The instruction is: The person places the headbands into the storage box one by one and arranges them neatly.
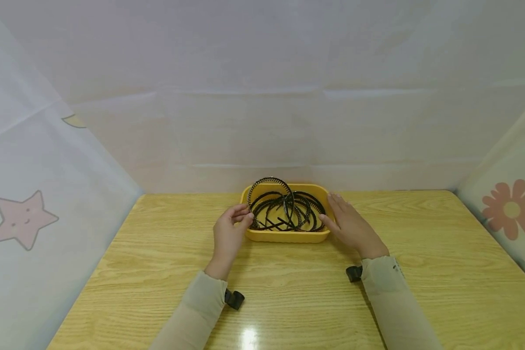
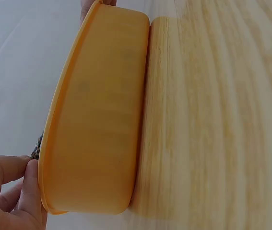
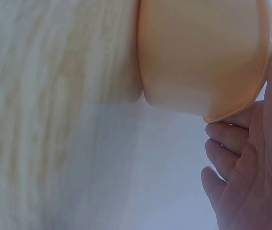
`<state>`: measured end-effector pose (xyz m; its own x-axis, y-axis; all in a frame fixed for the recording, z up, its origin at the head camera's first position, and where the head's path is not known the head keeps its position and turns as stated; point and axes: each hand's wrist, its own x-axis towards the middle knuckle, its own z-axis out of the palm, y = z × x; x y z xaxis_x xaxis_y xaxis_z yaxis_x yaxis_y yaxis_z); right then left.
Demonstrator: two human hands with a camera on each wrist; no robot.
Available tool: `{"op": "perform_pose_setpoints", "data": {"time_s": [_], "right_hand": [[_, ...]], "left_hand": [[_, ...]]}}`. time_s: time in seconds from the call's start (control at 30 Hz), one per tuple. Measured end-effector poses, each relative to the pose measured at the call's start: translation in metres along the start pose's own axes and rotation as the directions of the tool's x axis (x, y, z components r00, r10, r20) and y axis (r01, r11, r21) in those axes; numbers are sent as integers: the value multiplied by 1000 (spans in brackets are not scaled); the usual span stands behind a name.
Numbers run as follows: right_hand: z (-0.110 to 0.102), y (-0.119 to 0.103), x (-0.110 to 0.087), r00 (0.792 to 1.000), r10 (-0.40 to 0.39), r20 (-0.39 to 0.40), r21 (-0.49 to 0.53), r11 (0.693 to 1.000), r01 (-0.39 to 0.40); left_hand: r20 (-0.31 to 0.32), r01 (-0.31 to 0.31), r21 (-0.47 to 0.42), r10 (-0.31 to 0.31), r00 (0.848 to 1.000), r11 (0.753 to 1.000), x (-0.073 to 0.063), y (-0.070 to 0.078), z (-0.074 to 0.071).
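Note:
A yellow plastic basket holds several black toothed headbands, lying tangled together. One headband stands up as an arch above the others on the left side. My left hand pinches that headband's end between thumb and fingers at the basket's left rim. In the left wrist view, a bit of the dark headband shows at the fingertips, and the basket wall hides the rest. My right hand rests against the basket's right end, its fingers extended along the outside and its thumb over the rim.
The basket stands at the back of a wood-grain table, close to a pale cloth backdrop. Cloth side panels with a pink star and a red flower flank the table. Black straps sit at both wrists.

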<state>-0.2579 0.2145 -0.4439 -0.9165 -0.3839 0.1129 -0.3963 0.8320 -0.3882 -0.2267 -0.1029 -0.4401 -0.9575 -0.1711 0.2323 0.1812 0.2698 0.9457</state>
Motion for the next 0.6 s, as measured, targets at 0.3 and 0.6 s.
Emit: {"op": "perform_pose_setpoints", "data": {"time_s": [0.3,0.6], "right_hand": [[-2,-1,-3,1000,1,-2,4,1000,-1],[4,1,-4,1000,8,1,35,999,-8]], "left_hand": [[27,-1,40,0,1000,999,0,2,0],[109,-25,-35,29,994,999,2,0,-14]]}}
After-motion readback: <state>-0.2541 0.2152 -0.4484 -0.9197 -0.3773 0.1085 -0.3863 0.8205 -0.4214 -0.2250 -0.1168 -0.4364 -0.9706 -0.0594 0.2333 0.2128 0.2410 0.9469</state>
